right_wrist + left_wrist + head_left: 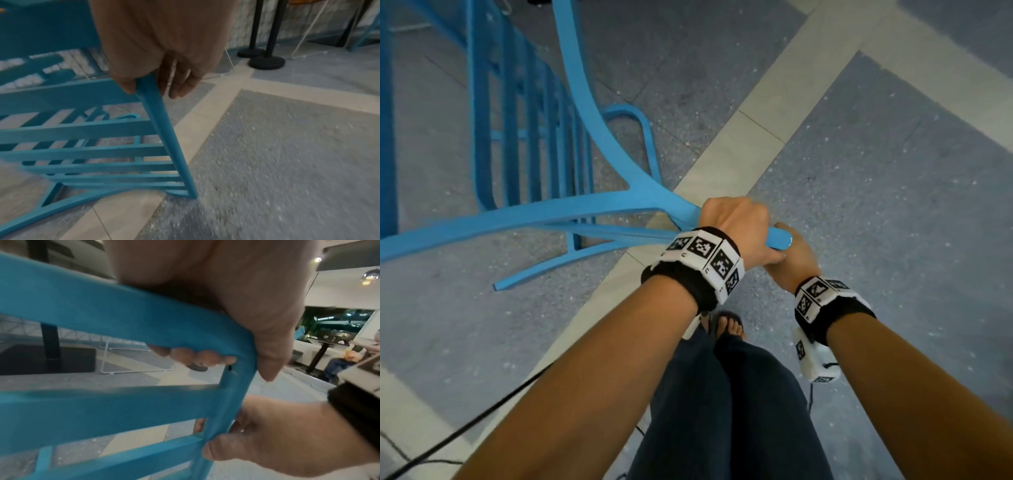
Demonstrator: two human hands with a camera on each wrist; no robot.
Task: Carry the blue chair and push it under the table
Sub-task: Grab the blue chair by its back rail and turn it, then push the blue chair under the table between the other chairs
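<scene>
Item: blue slatted chair with curved frame (599, 144). Held ahead and to the person's left, above the speckled grey floor with pale tile bands (893, 205); whether any leg touches down cannot be told.

Grip, left hand (732, 222): fingers clenched over the top rail at the backrest's corner, fingertips (202, 358) showing under the rail in the left wrist view, knuckles up.

Grip, right hand (794, 255): just beside and below the left, fingers wrapped round the corner upright, palm turned inward.

Arms: both forearms reach forward, wrists close together, each with a black band carrying white coded marker blocks (705, 253).

Handling note: both grips sit on one corner, so the chair will likely swing; advisable to keep it lifted off the floor, legs away from the feet, and square it to the table before pushing.

Nearby: black pedestal table base (47, 356), possibly the destination.
</scene>
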